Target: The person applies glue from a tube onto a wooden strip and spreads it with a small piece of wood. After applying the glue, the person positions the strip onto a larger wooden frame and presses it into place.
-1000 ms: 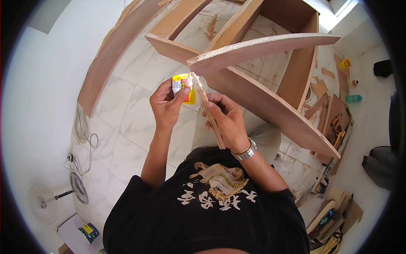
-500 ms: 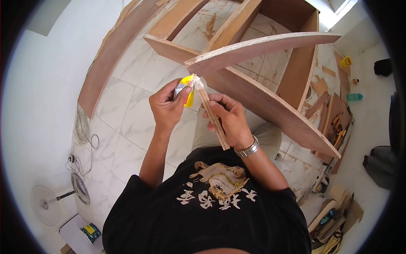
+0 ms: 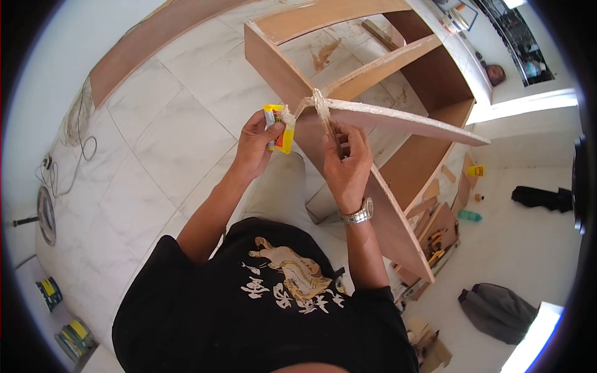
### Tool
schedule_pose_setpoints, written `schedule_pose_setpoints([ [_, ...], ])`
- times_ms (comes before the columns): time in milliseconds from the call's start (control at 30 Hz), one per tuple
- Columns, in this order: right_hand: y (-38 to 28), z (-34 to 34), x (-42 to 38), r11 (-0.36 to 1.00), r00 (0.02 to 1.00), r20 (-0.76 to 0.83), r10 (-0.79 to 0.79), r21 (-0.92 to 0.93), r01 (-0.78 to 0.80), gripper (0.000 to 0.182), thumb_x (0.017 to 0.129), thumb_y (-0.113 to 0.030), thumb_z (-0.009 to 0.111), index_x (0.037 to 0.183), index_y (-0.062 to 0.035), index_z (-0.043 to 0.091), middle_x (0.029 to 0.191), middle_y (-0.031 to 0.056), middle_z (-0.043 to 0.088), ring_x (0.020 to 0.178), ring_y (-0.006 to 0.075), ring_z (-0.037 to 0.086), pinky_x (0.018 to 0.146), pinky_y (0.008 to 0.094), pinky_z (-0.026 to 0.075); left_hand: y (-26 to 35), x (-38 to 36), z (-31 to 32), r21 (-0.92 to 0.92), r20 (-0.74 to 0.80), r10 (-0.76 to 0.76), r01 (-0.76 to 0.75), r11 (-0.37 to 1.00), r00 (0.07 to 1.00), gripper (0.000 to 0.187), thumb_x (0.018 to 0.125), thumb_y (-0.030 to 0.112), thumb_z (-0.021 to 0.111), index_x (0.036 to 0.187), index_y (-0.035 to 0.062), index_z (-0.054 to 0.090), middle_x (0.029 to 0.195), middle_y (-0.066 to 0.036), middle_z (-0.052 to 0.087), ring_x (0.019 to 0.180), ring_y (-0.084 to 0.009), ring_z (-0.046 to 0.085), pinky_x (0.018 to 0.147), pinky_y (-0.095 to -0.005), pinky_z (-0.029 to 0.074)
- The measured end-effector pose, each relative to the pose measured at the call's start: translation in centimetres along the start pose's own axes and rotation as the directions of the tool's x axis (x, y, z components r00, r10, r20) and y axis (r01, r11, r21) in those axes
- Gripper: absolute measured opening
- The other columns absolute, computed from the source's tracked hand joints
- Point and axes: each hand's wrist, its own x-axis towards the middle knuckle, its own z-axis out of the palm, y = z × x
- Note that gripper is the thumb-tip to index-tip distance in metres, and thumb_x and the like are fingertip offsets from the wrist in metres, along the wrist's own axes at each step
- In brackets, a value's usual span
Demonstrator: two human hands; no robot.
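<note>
My left hand (image 3: 256, 146) grips a small yellow glue packet (image 3: 280, 128) with a whitish blob at its top. My right hand (image 3: 346, 163) holds a narrow wooden strip (image 3: 329, 127) upright, its upper end against the corner where the curved plywood panel (image 3: 404, 121) meets the frame. White glue shows along the strip's top and the panel's edge. A metal watch (image 3: 356, 214) sits on my right wrist. The wooden cabinet frame (image 3: 273, 65) lies on the tiled floor in front of me.
A long plywood board (image 3: 155, 37) lies at the back left. Cables (image 3: 78, 124) and a fan (image 3: 45, 214) are at the left. Wood offcuts and tools (image 3: 435, 233) pile at the right, with a yellow bottle (image 3: 476, 170), a green bottle (image 3: 469, 216) and a grey bag (image 3: 497, 311).
The view has swung to the right. The strip has gone from being held free beside the glue packet to standing against the frame's corner joint. The packet stays in my left hand.
</note>
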Motion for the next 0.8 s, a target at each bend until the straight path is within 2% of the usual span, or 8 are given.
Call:
schedule_pose_setpoints([
  [100,0.4,0.4,0.4,0.992,0.996,0.009,-0.092,-0.080,0.093,0.023,0.086,-0.003,0.070,0.109,-0.0004,0.068,0.097,0.0106,0.064,0.076,0.0206,0.062,0.067,0.0324,0.052,-0.7,0.2,1.2,-0.099,0.001,-0.021,0.021,0.995,1.000,0.036,0.094,0.004,0.068,0.129,0.0053,0.063,0.129,-0.006,0.065,0.109,-0.0156,0.065,0.095,-0.0318,0.053],
  [200,0.0,0.3,0.1,0.994,0.997,0.071,-0.021,-0.103,0.029,0.025,0.083,0.001,0.069,0.108,-0.0002,0.067,0.102,0.0172,0.063,0.087,0.0355,0.065,0.075,0.0428,0.052,-1.1,0.8,1.2,-0.120,0.067,-0.040,0.048,0.992,0.997,0.036,0.094,0.004,0.068,0.130,0.0061,0.062,0.130,-0.006,0.065,0.110,-0.0156,0.065,0.096,-0.0316,0.053],
  [300,0.1,-0.6,-0.1,0.986,0.994,0.055,-0.097,-0.131,0.104,0.026,0.082,0.002,0.069,0.107,-0.0004,0.068,0.103,0.0172,0.063,0.088,0.0363,0.065,0.077,0.0423,0.053,-1.5,1.4,1.1,-0.129,0.080,-0.032,0.042,0.991,0.996,0.035,0.094,0.004,0.068,0.128,0.0065,0.063,0.126,-0.006,0.067,0.108,-0.0152,0.066,0.094,-0.0312,0.054],
  [400,-1.0,-1.9,0.1,0.962,0.994,0.041,-0.098,-0.251,0.105,0.026,0.081,0.003,0.069,0.107,-0.0011,0.069,0.103,0.0167,0.064,0.088,0.0360,0.065,0.077,0.0424,0.053,-1.8,1.7,0.7,-0.145,0.094,-0.024,0.037,0.989,0.995,0.033,0.094,0.003,0.068,0.126,0.0067,0.064,0.120,-0.006,0.070,0.107,-0.0148,0.067,0.092,-0.0310,0.055],
  [467,-1.4,-2.1,0.3,0.960,0.991,0.048,-0.124,-0.248,0.132,0.026,0.081,0.002,0.069,0.107,-0.0023,0.069,0.103,0.0156,0.064,0.090,0.0355,0.064,0.077,0.0427,0.054,-2.0,1.8,0.9,-0.167,0.091,-0.002,0.017,0.986,0.996,0.031,0.094,0.003,0.068,0.124,0.0069,0.066,0.116,-0.006,0.071,0.106,-0.0147,0.068,0.090,-0.0309,0.056],
  [600,-2.1,-1.4,0.5,0.952,0.981,0.125,-0.147,-0.250,0.175,0.027,0.080,0.001,0.068,0.107,-0.0044,0.070,0.103,0.0138,0.065,0.093,0.0345,0.064,0.078,0.0435,0.054,-1.8,1.8,1.2,-0.193,0.102,0.006,0.014,0.981,0.995,0.029,0.093,0.001,0.068,0.122,0.0076,0.067,0.115,-0.007,0.071,0.104,-0.0154,0.068,0.089,-0.0307,0.057],
  [800,-1.3,-3.0,1.4,0.923,0.986,0.114,-0.122,-0.353,0.155,0.025,0.081,0.000,0.067,0.106,-0.0054,0.070,0.103,0.0129,0.065,0.094,0.0354,0.064,0.078,0.0434,0.053,-1.8,1.9,0.8,-0.214,0.124,0.007,0.020,0.977,0.992,0.031,0.093,-0.001,0.068,0.123,0.0084,0.067,0.116,-0.007,0.071,0.104,-0.0158,0.069,0.090,-0.0313,0.057],
])
